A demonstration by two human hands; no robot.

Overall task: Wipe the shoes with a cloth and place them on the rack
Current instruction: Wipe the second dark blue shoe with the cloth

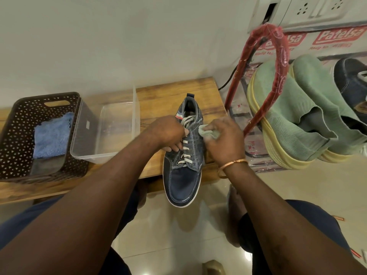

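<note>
Centre of frame: navy lace-up shoe (183, 165), toe pointing to the bottom of the frame, heel toward the wall. Heel half lies over the wooden bench (158, 96); toe half juts past the bench's near edge, over the tiled floor. Cannot tell whether the sole rests on the wood or hangs in my grip. Upper is in two textures: smooth dark-blue toe cap with pale contrast stitching, and a faded, denim-like patterned panel along the sides. Off-white laces run through metal eyelets, a white rim edges the sole, a small red-white-blue stripe sits by the collar, and there is a dark pull tab at the heel. My left hand (168, 132) clasps the shoe from the frame-left side at the lacing, fingers curled in against it. My right hand (224, 139), copper bangle (232, 165) at the wrist, is clenched round a bunched pale-green cloth (207, 132), the wad pressed to the patterned panel on the frame-right side, just beside the laces. Left of the shoe on the bench: a clear plastic tub (111, 133), and touching it at far left a brown perforated basket (39, 108) with a folded blue cloth (51, 135) inside. Right of frame: red-framed rack (278, 56) in printed plastic wrap, carrying a pair of green knit shoes (288, 108) with yellowish soles, and beyond them, at the right edge, a dark shoe (351, 82) partly cut off. Wall sockets (317, 8) at upper right.
</note>
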